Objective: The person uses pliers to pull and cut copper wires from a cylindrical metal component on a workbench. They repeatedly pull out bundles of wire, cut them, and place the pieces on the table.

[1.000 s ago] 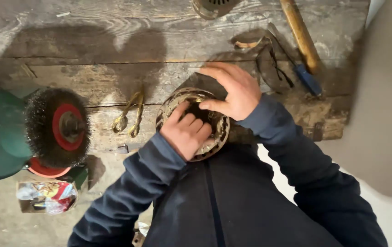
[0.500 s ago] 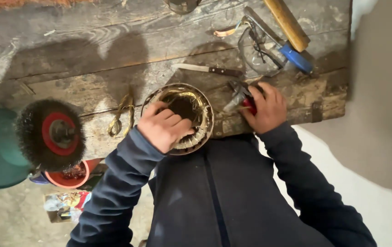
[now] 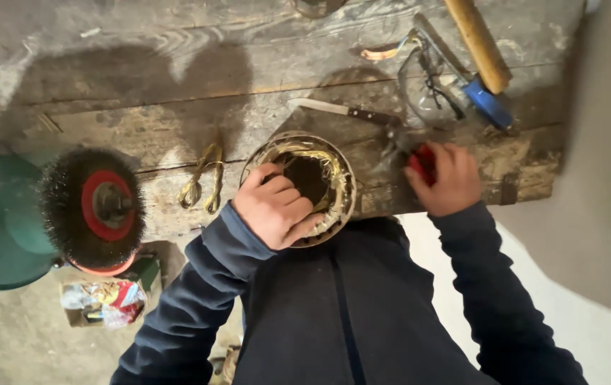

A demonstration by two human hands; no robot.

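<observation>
Round wound coil (image 3: 320, 171) in left hand's (image 3: 277, 210) grip, right hand (image 3: 444, 178) clenched around red-handled tool (image 3: 422, 160), knife (image 3: 345, 110) beside.

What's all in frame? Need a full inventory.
stator: 1, metal ring with yellow windings, bench front edge
pliers: 1, red grips, right of stator
knife: 1, dark handle, behind stator
goggles: 1, clear, back right
hammer: 1, wooden handle, back right
wire loops: 1 bundle, yellow, left of stator
wire wheel: 1, black with red hub, left
bench: 1, worn wood
left hand: on stator
right hand: on pliers
</observation>
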